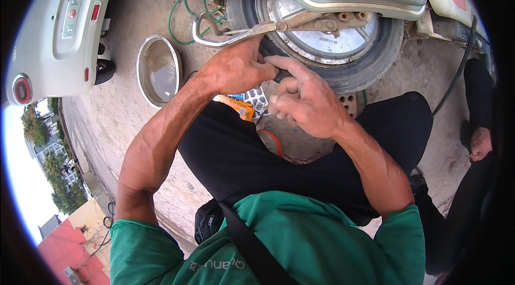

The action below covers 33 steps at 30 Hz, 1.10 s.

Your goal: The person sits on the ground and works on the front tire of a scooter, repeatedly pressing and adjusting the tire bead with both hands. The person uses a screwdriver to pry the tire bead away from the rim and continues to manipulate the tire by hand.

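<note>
A scooter wheel with a black tyre [383, 62] and a silver hub [332, 41] lies in front of me. My left hand [238, 68] is at the tyre's near left edge, beneath a curved metal stand [203, 40]. Its fingers are curled and their tips hidden. Just right of it is my right hand [311, 100], its index finger stretched toward the left thumb and the other fingers loosely bent. A dark rubbery piece [281, 75] shows between the hands; I cannot tell whether it is separate from the tyre. Below them are a patch sheet [258, 98] and an orange-yellow packet [240, 107].
A metal basin [140, 73] of cloudy water stands left, near a green hose [185, 3]. A holed brick [350, 104] sits under the tyre. A parked car [80, 60] is far left. Another person's hand [480, 143] shows at right, beside a black cable [458, 73].
</note>
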Motion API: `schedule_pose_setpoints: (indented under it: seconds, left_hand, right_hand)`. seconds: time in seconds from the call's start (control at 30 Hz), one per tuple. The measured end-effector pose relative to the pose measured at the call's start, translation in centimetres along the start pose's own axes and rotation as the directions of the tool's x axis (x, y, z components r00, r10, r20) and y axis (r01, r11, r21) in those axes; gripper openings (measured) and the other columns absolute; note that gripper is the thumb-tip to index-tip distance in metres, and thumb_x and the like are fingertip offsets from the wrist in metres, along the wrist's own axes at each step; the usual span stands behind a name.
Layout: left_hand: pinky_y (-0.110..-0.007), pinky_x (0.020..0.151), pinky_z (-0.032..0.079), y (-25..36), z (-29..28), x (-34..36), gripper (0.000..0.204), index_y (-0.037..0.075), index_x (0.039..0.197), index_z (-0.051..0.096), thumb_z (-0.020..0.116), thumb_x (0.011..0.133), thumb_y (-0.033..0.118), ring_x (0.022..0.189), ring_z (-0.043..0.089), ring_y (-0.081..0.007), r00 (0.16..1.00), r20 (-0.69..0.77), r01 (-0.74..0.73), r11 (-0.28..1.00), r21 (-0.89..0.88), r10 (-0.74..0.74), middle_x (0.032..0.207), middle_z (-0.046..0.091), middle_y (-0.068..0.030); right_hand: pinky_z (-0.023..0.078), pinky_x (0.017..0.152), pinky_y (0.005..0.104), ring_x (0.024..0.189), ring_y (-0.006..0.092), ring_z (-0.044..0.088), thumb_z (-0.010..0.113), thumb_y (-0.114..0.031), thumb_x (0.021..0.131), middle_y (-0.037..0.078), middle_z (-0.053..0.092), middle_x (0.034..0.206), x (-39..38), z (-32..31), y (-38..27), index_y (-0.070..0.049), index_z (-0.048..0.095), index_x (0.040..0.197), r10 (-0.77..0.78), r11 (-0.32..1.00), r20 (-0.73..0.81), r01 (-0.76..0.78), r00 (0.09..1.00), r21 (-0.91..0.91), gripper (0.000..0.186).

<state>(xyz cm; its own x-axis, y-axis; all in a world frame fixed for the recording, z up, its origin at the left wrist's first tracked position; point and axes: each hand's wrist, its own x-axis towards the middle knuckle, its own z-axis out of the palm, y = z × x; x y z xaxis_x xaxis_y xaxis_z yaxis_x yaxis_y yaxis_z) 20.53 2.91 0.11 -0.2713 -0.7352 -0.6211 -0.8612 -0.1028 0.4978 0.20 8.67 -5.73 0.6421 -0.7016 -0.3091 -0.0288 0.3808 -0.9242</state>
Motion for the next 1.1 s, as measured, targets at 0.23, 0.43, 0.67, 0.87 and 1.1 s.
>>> schedule_pose_setpoints:
  seconds: [0.23,0.43,0.67,0.87,1.1]
  left_hand:
    - [-0.039,0.066,0.057,-0.6,-0.8,0.0,0.092,-0.007,0.168,0.030,0.074,0.092,0.021,0.072,0.071,-0.0231,0.997,0.075,-0.027,0.999,-0.016,0.029,0.084,0.075,-0.0153]
    - [-0.036,0.055,0.053,-1.0,-0.3,0.1,0.086,-0.008,0.168,0.027,0.067,0.097,0.019,0.057,0.065,-0.0175,0.999,0.039,-0.031,0.999,-0.040,0.033,0.073,0.070,-0.0112]
    - [-0.034,0.051,0.051,-0.3,0.1,-0.1,0.087,-0.016,0.165,0.025,0.065,0.095,0.017,0.052,0.062,-0.0166,0.999,0.009,-0.034,0.992,-0.123,0.035,0.066,0.066,-0.0083]
    - [-0.035,0.052,0.052,-1.3,0.2,0.2,0.088,-0.016,0.164,0.026,0.065,0.094,0.019,0.053,0.063,-0.0176,0.999,-0.006,-0.054,0.990,-0.132,0.054,0.066,0.066,-0.0089]
    - [-0.037,0.054,0.055,-1.1,0.0,0.0,0.086,-0.014,0.165,0.026,0.064,0.096,0.020,0.055,0.064,-0.0195,0.998,0.030,-0.057,0.989,-0.136,0.062,0.067,0.067,-0.0094]
  right_hand:
    - [0.059,0.078,0.0450,0.085,0.0298,0.076,0.064,-0.009,0.095,0.016,0.077,0.095,1.2,5.1,6.8,0.002,0.059,0.131,-0.159,0.933,-0.110,0.112,0.981,-0.341,0.038]
    - [0.058,0.098,0.0521,0.120,0.0359,0.071,0.066,-0.010,0.095,0.019,0.073,0.122,7.9,7.5,22.6,0.003,0.076,0.113,-0.061,0.435,0.204,0.210,0.977,-0.875,0.024]
    - [0.056,0.104,0.0421,0.133,0.0311,0.061,0.066,-0.010,0.095,0.017,0.067,0.131,13.4,8.8,31.4,-0.005,0.078,0.117,0.162,0.251,0.072,0.030,0.984,-0.967,0.026]
    - [0.062,0.088,0.0499,0.111,0.0371,0.076,0.068,-0.009,0.091,0.021,0.076,0.112,9.3,6.6,22.6,0.002,0.065,0.120,0.003,0.390,0.265,0.243,0.964,-0.888,0.031]
    - [0.060,0.078,0.0515,0.084,0.0404,0.076,0.069,-0.015,0.094,0.026,0.074,0.093,-5.4,1.2,5.6,0.007,0.058,0.120,0.304,0.713,0.120,-0.142,0.945,-0.687,0.036]
